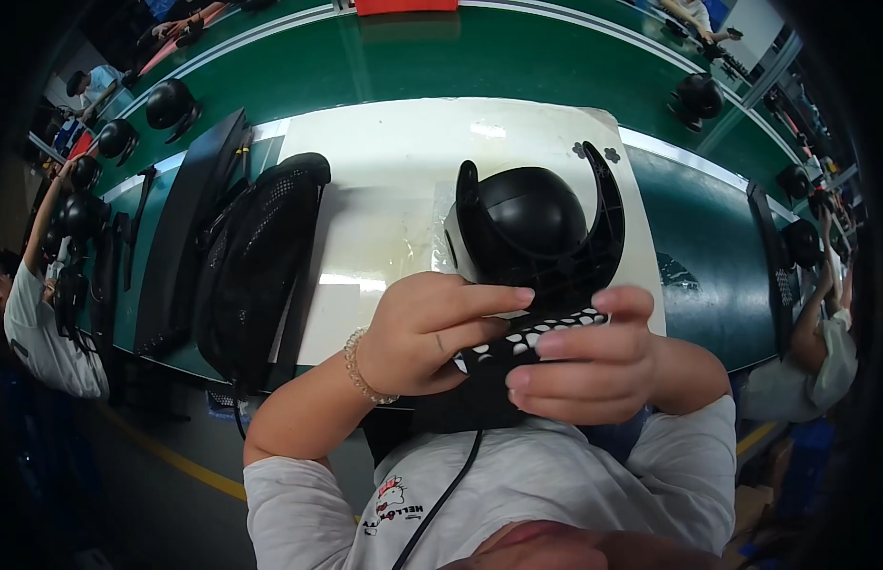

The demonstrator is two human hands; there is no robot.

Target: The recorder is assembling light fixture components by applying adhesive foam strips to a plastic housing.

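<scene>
A person's two bare hands meet at the near edge of a green desk (708, 256), seen from above through a wide, curved lens. Both hands hold one black plastic part, a perforated panel (518, 344) with rows of small oval holes, joined to a rounded black dome (527, 223) cradled by a curved black bracket (608, 223).

The left hand (422, 342), with a pale bead bracelet (361, 370) at the wrist, has its grip closed on the panel's left end, forefinger stretched along the top edge. The right hand (579, 366) has its grip closed around the panel's right end, fingers curled over the top, thumb hidden beneath.

The dome and bracket rest on a white mat (394, 180) spread over the middle of the desk, at the mat's near right part, just beyond the hands. A clear plastic film lies under the dome, touching it.

Left of the hands, at the mat's left edge, a black mesh chair back (256, 256) lies flat, with a long black slab (190, 218) beside it towards the left end. More black domes (171, 103) stand along the far left edge and one (698, 95) at the far right.

A black cable (446, 494) runs down over the person's white shirt (594, 484). Other people in white shirts work at the left and right ends of the desk.
</scene>
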